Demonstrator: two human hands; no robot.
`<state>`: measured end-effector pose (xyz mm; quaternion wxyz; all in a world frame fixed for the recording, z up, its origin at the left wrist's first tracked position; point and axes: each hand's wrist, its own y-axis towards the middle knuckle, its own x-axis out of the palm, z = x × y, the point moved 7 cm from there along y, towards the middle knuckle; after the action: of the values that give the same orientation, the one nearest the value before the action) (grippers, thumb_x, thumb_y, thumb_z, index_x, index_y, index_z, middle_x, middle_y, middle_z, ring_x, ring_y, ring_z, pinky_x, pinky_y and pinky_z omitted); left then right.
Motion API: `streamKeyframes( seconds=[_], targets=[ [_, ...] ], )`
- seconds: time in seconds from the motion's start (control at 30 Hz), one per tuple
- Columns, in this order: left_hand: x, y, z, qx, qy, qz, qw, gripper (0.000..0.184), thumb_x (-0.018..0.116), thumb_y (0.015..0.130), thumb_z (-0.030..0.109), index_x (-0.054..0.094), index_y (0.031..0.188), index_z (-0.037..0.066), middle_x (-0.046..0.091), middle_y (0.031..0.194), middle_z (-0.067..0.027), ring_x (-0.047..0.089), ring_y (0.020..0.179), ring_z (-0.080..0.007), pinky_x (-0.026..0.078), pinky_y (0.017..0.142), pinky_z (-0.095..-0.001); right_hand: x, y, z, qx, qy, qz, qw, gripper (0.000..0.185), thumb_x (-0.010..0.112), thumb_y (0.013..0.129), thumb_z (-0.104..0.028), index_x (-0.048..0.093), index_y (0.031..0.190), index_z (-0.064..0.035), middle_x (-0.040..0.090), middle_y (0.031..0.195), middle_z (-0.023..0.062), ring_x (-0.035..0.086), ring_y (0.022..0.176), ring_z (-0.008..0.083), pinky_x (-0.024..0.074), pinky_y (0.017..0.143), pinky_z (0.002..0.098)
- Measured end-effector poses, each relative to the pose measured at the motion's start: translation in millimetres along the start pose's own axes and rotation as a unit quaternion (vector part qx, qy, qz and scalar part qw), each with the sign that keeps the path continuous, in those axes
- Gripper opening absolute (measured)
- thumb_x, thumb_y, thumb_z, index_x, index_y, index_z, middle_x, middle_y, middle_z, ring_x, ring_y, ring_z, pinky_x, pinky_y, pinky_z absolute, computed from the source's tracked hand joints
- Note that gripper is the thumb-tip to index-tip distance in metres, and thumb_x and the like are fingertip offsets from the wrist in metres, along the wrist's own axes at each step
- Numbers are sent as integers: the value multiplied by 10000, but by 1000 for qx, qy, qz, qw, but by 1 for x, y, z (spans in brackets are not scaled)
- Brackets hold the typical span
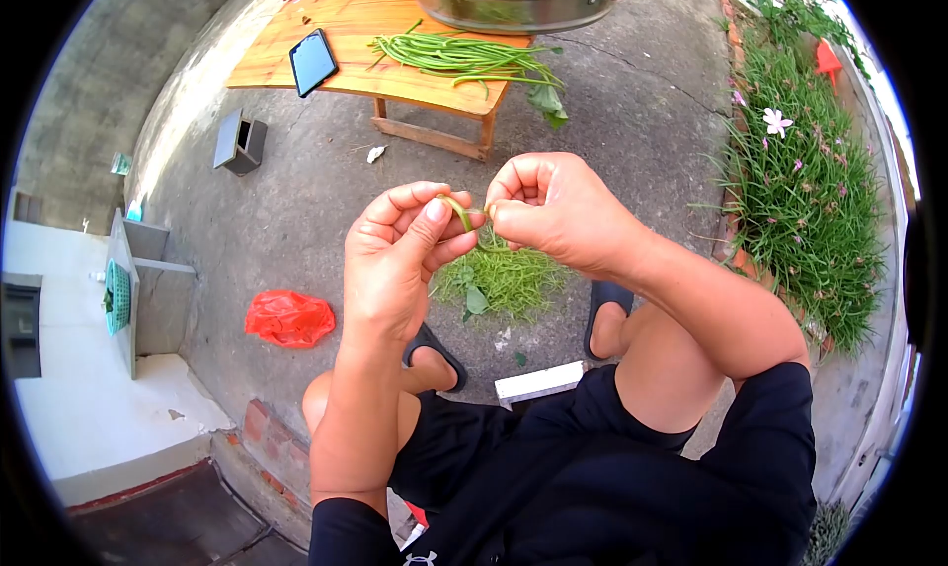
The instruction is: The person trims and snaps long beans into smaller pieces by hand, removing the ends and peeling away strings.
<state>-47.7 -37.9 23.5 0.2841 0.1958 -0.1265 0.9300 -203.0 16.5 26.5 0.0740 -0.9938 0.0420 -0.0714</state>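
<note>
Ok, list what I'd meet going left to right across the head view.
Teal basket → dark grey box → phone → left hand → right hand → grassy flowering plants.

Hands [400,245] [563,215] pinching a green strand [461,213], beans [464,56] and phone [314,62] on wooden table [341,13]

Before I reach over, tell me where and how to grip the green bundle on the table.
Probably best around the middle of the green bundle, reaching from your side and wrapping crosswise: its strands lie roughly parallel across the table, the leafy right end overhangs, and the metal basin stands behind it.
</note>
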Motion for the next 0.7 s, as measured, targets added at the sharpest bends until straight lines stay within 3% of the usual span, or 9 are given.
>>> streamKeyframes(
  seconds=[0.2, 0.4, 0.53, 0.7],
  targets=[
    [-13, 4, 12, 32, 16, 35, 999, 162, 602, 1004, 64, 613, 1159, 17, 698, 1096, -142, 730, 984, -260, 649, 717, -275, 3, -4, -4, -7, -62, -45, 997, 101, 719, 785, -93, 649, 778, -21, 596, 726, -38, 527, 664, 39, 445, 578, 237],
    [-26, 6, 26, 68, 19, 71, 995, 167, 594, 1012, 79, 606, 1172, 32, 698, 1101, -130, 733, 970, -254, 645, 694, -267, 15, -12, -17, -168, -231, -88, 954, 128, 722, 720, -73, 608, 747, -22, 547, 653, 8, 525, 602, 85, 447, 558, 266],
    [-36, 8, 35, 83, 20, 90, 992, 184, 599, 1012, 96, 609, 1187, 42, 700, 1110, -118, 734, 964, -241, 641, 684, -271, 24, -17, -17, -233, -298, -131, 916, 147, 691, 694, -105, 575, 727, -22, 568, 693, 97, 588, 624, 241, 487, 574, 372],
    [-51, 7, 48, 111, 23, 106, 988, 215, 618, 1008, 133, 614, 1208, 57, 702, 1119, -91, 732, 949, -218, 632, 679, -266, 24, -16, 1, -212, -416, -190, 864, 153, 646, 690, -140, 565, 720, -14, 599, 732, 160, 609, 694, 378, 494, 622, 478]
  ],
)
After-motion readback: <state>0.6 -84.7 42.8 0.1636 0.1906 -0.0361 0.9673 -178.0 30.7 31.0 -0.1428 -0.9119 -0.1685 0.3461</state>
